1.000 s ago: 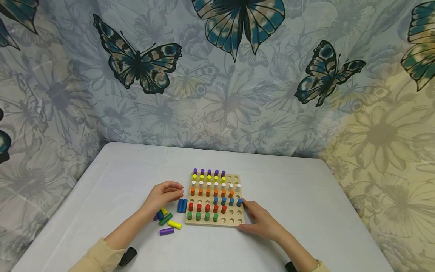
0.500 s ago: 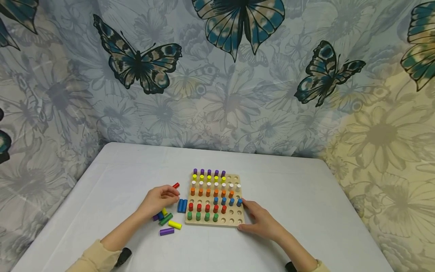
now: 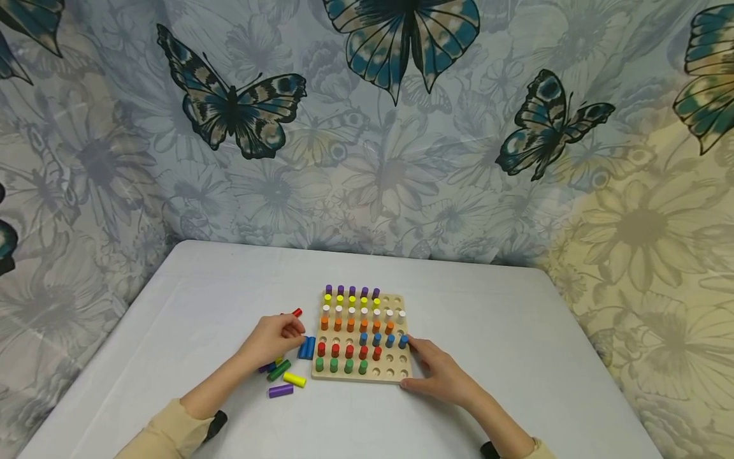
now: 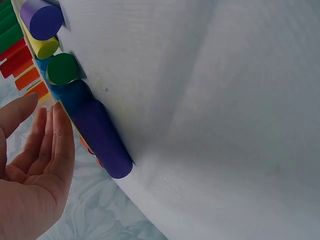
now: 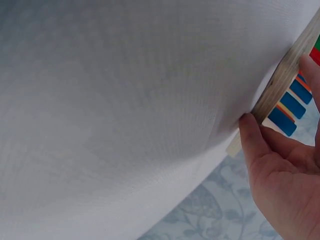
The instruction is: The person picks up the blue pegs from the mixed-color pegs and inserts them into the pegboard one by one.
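A wooden pegboard (image 3: 361, 378) lies on the table with rows of purple, yellow, white, orange, blue, red and green pegs standing in it. My left hand (image 3: 272, 338) is low over the table left of the board, fingertips right at two loose blue pegs (image 3: 306, 348) lying side by side. Thumb and fingers stand apart with nothing seen between them in the left wrist view. My right hand (image 3: 438, 373) holds the board's right side, thumb at the front corner and fingers beside the blue row's end peg (image 3: 404, 342). The right wrist view shows its fingertips against the wooden edge (image 5: 280, 80).
Loose pegs lie left of the board: a green peg (image 3: 279, 370), a yellow peg (image 3: 295, 380), a purple peg (image 3: 281, 391) and others partly under my left hand. A red peg (image 3: 297, 312) lies behind that hand. Patterned fabric (image 3: 390, 191) hangs beyond the table.
My left hand first drew back left from the board, uncovering the red peg, then came slightly right and nearer to the loose blue pegs. The right hand kept its place.
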Tool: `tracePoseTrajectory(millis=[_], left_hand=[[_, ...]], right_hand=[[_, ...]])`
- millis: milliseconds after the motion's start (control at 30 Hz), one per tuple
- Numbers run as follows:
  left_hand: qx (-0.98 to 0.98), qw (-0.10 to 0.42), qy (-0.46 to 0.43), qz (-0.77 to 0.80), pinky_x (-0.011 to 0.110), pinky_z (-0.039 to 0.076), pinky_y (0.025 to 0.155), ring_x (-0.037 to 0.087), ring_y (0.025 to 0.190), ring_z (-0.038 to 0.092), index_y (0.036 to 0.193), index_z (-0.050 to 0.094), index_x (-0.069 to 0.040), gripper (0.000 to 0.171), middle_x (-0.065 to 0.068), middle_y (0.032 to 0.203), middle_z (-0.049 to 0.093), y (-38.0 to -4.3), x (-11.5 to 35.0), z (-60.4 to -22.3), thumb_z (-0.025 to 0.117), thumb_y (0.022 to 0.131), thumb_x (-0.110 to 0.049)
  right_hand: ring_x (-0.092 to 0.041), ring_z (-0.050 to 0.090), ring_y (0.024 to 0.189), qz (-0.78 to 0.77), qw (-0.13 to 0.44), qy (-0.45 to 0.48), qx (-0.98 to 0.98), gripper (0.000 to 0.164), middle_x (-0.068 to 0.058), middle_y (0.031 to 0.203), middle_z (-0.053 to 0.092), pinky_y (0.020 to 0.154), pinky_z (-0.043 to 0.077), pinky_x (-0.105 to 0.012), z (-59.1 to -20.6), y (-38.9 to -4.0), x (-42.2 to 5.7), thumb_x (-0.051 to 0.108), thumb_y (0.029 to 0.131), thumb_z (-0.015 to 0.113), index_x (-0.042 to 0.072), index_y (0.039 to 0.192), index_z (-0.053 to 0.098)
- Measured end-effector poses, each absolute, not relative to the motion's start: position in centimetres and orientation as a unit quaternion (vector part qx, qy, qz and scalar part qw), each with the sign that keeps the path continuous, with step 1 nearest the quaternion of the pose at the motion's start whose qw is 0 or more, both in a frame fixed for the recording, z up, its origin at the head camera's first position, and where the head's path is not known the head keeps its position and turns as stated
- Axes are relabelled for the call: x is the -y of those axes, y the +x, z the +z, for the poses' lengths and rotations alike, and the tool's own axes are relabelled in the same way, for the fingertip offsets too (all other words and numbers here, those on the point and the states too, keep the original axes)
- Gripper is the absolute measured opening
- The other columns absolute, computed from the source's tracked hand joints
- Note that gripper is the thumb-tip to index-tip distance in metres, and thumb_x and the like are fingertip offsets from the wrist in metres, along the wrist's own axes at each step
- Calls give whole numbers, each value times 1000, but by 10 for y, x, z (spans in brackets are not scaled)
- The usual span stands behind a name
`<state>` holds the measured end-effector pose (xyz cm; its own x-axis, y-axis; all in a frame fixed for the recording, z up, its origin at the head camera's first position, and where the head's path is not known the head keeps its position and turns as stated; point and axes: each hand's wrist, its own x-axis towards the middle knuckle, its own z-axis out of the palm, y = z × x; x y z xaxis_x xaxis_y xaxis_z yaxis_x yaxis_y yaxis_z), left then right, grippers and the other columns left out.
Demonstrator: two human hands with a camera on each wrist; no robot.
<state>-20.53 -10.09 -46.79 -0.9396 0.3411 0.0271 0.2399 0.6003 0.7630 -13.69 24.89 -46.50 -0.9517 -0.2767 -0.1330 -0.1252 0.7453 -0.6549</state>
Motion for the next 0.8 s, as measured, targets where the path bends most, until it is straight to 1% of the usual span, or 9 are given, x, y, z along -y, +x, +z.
tracePoseTrajectory(millis=[200, 467, 800], left_hand=[[-904, 58, 161, 392, 21, 48, 62, 10, 67, 52, 90, 67, -8, 10, -5, 73, 59, -204, 96, -468, 75, 84, -7], [-913, 48, 173, 366, 23, 49, 62, 10, 66, 53, 92, 68, -5, 12, -5, 74, 59, -202, 91, -467, 76, 83, -6], [-920, 58, 163, 351, 25, 50, 63, 11, 67, 52, 91, 68, -6, 14, -4, 74, 59, -200, 90, -465, 78, 82, -8]], right_hand=[[-36, 47, 128, -341, 106, -114, -927, 87, -18, 144, 45, 99, 46, -47, -465, -137, -249, 34, 80, 81, 2, 148, 37], [-37, 47, 128, -342, 106, -119, -926, 86, -19, 144, 44, 99, 46, -47, -465, -137, -250, 34, 81, 81, 2, 148, 37], [-37, 46, 129, -344, 112, -112, -926, 87, -19, 144, 44, 99, 45, -47, -466, -137, -250, 34, 80, 81, 2, 148, 37]])
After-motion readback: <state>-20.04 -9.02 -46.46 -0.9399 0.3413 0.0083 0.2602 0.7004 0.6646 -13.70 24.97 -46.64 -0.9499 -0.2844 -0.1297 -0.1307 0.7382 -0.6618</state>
